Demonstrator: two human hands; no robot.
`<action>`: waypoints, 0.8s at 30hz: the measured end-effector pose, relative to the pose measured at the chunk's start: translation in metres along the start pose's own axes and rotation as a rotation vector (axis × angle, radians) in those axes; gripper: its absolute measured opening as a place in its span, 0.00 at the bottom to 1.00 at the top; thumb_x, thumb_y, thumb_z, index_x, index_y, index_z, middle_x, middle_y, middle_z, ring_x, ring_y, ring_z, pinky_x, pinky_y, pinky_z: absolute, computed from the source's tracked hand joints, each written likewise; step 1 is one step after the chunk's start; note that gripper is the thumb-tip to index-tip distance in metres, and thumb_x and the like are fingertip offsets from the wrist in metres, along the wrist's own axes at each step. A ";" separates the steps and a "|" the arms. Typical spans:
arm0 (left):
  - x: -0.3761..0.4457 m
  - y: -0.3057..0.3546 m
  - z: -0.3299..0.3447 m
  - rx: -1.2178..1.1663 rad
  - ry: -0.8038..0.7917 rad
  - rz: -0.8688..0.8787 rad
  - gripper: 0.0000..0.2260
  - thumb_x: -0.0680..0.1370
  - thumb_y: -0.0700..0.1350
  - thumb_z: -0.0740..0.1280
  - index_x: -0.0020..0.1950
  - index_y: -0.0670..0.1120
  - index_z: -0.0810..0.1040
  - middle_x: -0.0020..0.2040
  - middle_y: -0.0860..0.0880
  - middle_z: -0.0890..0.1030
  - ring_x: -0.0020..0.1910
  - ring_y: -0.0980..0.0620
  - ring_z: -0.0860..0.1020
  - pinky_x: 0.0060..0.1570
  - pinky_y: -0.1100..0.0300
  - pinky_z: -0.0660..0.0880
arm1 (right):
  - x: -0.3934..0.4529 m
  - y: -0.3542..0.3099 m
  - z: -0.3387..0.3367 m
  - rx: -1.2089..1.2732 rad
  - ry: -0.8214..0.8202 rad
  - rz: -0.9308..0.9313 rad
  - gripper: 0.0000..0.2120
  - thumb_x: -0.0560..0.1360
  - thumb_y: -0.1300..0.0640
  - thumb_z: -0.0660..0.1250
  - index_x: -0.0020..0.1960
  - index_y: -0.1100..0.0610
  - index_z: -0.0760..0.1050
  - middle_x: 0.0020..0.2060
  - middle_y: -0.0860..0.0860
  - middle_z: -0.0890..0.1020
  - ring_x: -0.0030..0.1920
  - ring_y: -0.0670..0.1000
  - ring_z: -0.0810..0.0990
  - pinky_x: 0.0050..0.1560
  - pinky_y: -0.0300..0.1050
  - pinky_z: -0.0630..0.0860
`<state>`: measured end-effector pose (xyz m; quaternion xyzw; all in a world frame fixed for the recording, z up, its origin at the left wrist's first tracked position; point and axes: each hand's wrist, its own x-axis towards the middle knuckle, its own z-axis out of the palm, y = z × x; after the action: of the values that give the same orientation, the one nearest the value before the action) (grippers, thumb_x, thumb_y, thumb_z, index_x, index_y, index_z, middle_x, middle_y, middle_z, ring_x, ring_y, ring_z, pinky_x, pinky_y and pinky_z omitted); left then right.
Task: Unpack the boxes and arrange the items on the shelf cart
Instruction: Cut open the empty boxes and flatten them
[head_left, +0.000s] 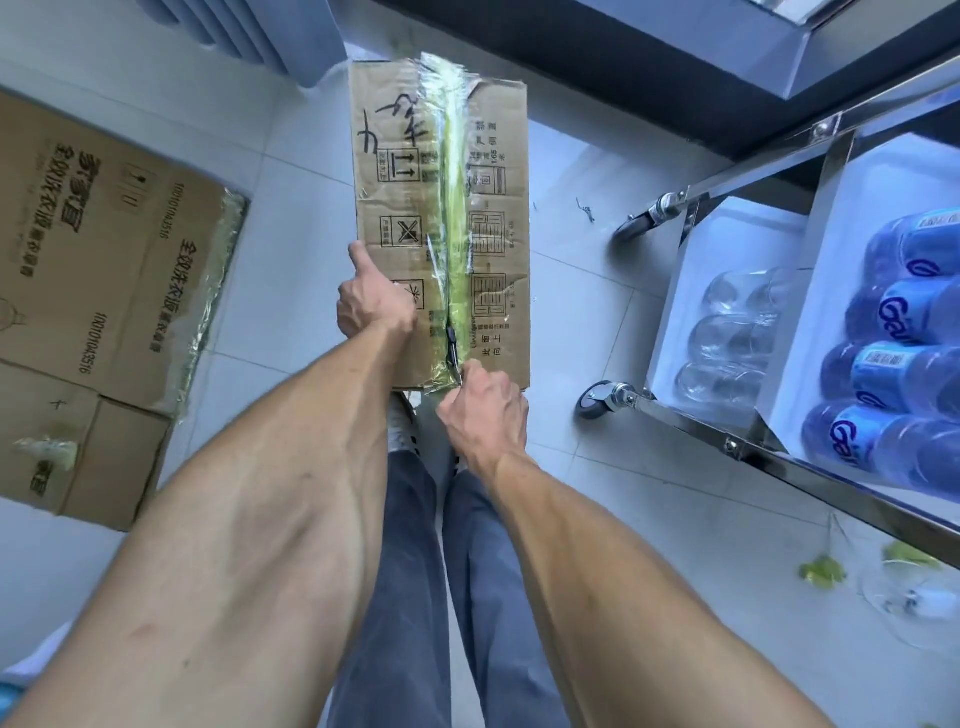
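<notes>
A narrow cardboard box (395, 171) stands on the floor in front of my feet, its top seam sealed with greenish clear tape (457, 218). My left hand (371, 299) rests on the box's left top flap, thumb pointing up. My right hand (485, 410) grips a black cutter (453, 349) whose blade sits in the tape seam near the box's near end. To the right stands the steel shelf cart (727, 447), with blue bottles (904, 364) lying on its upper shelf and clear glasses (737, 332) on the lower one.
Two larger cardboard boxes (104, 270) lie on the tiled floor at the left. A white ribbed appliance (249, 31) stands behind the narrow box. Torn tape scraps and plastic wrap (904, 597) litter the floor at the lower right, beside the cart's caster wheels (597, 400).
</notes>
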<state>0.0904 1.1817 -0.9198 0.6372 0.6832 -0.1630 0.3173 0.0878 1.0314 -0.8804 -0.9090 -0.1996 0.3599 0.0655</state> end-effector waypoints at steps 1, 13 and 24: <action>-0.003 0.001 0.001 -0.014 -0.025 -0.006 0.27 0.78 0.48 0.64 0.75 0.51 0.57 0.56 0.40 0.78 0.49 0.43 0.75 0.45 0.54 0.65 | -0.004 0.003 0.002 -0.007 0.007 -0.003 0.06 0.71 0.61 0.58 0.44 0.58 0.73 0.31 0.54 0.73 0.35 0.60 0.73 0.40 0.49 0.74; -0.007 -0.018 0.038 0.224 -0.094 0.038 0.58 0.69 0.65 0.73 0.79 0.47 0.32 0.61 0.36 0.71 0.43 0.44 0.75 0.39 0.58 0.65 | 0.003 0.008 0.019 -0.024 -0.201 0.119 0.05 0.75 0.58 0.65 0.41 0.57 0.74 0.37 0.54 0.77 0.39 0.55 0.73 0.41 0.43 0.67; -0.013 -0.055 0.040 0.218 -0.109 -0.002 0.60 0.67 0.62 0.77 0.80 0.47 0.35 0.63 0.34 0.72 0.58 0.39 0.76 0.54 0.50 0.70 | -0.011 0.024 0.018 0.071 -0.358 0.116 0.13 0.69 0.58 0.61 0.51 0.56 0.80 0.45 0.56 0.82 0.44 0.57 0.76 0.47 0.45 0.72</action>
<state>0.0460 1.1393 -0.9512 0.6575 0.6438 -0.2711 0.2825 0.0755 1.0047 -0.8930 -0.8374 -0.1426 0.5261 0.0400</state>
